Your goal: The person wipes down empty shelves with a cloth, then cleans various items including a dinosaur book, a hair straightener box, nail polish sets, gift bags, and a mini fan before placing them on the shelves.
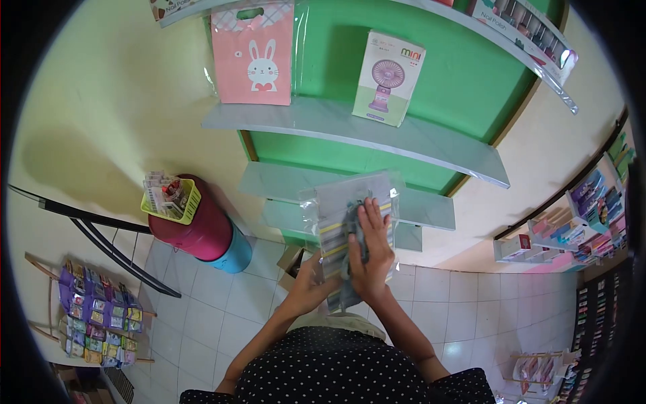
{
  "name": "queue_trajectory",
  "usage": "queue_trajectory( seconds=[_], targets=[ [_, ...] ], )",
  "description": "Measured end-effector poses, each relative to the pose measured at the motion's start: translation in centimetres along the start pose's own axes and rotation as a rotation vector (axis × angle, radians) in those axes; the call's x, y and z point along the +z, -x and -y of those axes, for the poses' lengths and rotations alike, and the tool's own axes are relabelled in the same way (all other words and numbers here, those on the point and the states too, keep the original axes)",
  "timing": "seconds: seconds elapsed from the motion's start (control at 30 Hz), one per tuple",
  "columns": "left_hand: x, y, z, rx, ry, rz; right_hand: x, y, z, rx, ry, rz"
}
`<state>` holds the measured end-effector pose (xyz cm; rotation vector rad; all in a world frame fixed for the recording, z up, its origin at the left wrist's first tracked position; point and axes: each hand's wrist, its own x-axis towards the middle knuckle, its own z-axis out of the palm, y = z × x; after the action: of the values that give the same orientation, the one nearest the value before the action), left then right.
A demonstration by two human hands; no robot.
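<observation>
A grey package with yellow and white stripes, in clear plastic wrap, is held upright in front of my body. My left hand grips its lower left edge, the fingers partly hidden behind it. My right hand lies flat on the front of the package, its fingers stretched out and pointing up. Behind the package are the lower grey shelves of a green-backed wall unit.
On the upper shelf stand a pink rabbit bag and a mini fan box. Left are a yellow basket on a red drum, a blue drum and a purple rack. An open carton is behind my left hand.
</observation>
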<state>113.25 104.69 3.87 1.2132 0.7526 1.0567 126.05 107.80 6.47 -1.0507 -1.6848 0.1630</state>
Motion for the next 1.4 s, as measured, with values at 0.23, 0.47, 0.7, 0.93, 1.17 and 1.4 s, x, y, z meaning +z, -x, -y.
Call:
queue_trajectory(
  seconds=[0.23, 0.47, 0.7, 0.93, 1.17, 1.4],
  targets=[
    [-0.8, -0.5, 1.7, 0.130, -0.042, 0.033, -0.9, 0.5, 0.2, -0.176, 0.035, 0.148],
    [0.1, -0.7, 0.4, -0.037, -0.321, 0.093, -2.5, -2.2, -2.0, -0.017, 0.027, -0.224],
    [0.3, -1.1, 0.5, 0.163, -0.214, -0.010, -1.1, -1.7, -0.4, -0.103, 0.010, -0.065],
    [-0.1, -0.9, -1.4, 0.188, -0.107, -0.078, -1.8, 0.5, -0.5, -0.394, -0.090, 0.111],
    [2.9, -6.0, -8.3, 0.209, -0.186, 0.317, -13.6, -1.5, -2.8, 0.544, -0.278, -0.322],
    [9.0, -21.0, -11.1, 0.347, -0.188, 0.370, -22.4, -7.6, -6.6, 0.601, -0.255, -0.148]
  ],
)
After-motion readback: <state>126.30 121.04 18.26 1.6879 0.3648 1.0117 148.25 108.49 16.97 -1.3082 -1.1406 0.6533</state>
